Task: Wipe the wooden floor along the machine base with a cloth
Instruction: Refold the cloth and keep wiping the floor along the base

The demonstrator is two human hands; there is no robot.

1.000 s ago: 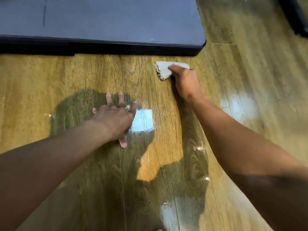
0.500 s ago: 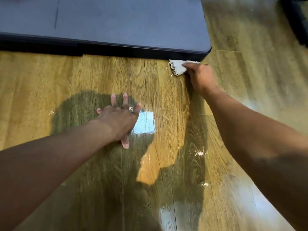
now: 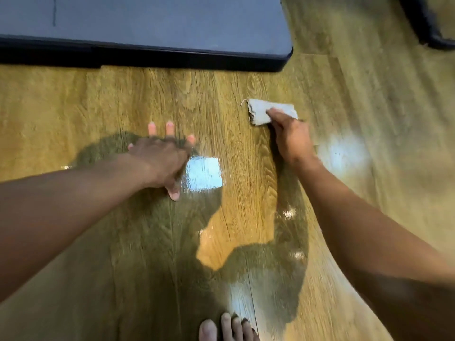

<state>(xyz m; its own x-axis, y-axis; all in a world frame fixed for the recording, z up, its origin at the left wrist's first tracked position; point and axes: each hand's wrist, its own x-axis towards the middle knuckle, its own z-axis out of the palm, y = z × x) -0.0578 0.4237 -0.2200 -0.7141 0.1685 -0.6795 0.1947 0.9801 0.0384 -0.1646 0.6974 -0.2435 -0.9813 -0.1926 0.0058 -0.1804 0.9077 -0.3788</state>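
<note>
My right hand [image 3: 291,136] grips a pale grey, folded cloth [image 3: 264,112] with frayed edges and presses it onto the glossy wood-grain floor [image 3: 123,99], near but apart from the rounded corner of the dark, matte machine base [image 3: 172,23]. My left hand [image 3: 160,158] lies released, fingers spread flat on the planks.

Item count: one base [image 3: 160,23]. One cloth [image 3: 258,114], in front of the base near its right corner. Two hands in front of the base: one left hand [image 3: 160,158], one right hand [image 3: 291,136]. One foot [image 3: 226,328], farthest from the base. One dark object [image 3: 423,23], right of the base.
</note>
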